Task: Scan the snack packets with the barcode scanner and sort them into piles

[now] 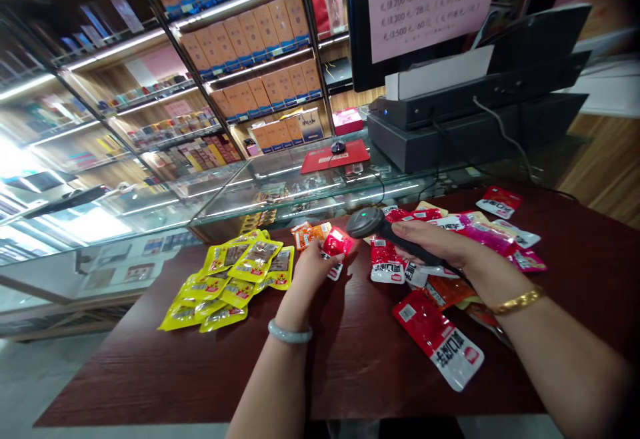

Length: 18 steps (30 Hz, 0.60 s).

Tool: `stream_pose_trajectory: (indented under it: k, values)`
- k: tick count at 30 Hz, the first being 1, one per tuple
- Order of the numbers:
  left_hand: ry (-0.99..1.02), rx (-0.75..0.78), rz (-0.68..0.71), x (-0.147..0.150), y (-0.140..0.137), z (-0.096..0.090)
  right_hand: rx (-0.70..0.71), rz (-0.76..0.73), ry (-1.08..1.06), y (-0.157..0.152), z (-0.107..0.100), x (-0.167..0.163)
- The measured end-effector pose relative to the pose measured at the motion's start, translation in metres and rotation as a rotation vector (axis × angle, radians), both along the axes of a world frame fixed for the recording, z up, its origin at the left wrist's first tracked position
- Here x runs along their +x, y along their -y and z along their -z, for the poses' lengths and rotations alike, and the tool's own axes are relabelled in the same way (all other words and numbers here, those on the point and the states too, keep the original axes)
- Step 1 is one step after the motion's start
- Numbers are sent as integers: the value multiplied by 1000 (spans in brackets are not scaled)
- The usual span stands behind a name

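Note:
My left hand (315,267) pinches a small red and white snack packet (337,243), held just above the table. Red light falls on that packet. In my right hand (435,242) is a black barcode scanner (367,221) with a small green light on top, its head pointed left toward the packet. Orange snack packets (303,235) lie just beyond my left hand. To its left is a heap of yellow snack packets (257,259). Under and around my right hand spread red, orange and pink packets, one red and white packet (440,339) lying nearest me.
The dark red-brown table (130,372) adjoins a glass display counter (295,189). A computer mouse (339,147) rests on a red mat (313,161). Black register equipment (415,139) and a monitor with a pink sign (430,5) stand behind. Shelves of boxes (250,35) line the back.

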State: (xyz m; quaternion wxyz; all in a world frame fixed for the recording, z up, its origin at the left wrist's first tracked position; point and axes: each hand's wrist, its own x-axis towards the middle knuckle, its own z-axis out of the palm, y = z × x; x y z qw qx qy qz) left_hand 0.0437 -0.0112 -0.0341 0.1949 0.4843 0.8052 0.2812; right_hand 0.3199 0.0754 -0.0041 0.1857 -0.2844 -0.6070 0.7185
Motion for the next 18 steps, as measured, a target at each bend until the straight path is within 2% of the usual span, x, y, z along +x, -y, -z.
stream_pose_trajectory:
  k: [2,5,7,10,12,15,18]
  values:
    - [-187,-29,-102,-1,3,-10,1,16,-17,0,-1,1]
    - [-507,139,-236,11,7,-21,4,25,-48,-1,-4,2]
    - [-580,215,-135,30,9,-18,14,25,-62,-1,-6,2]
    - [-598,131,137,67,8,-4,43,18,-57,-2,-7,3]
    - [-623,82,232,90,5,6,54,15,-45,-2,-6,3]
    - [-602,61,269,107,-2,15,59,15,-35,-3,-5,2]
    - [-446,20,221,99,-9,18,54,24,-29,-4,-3,2]
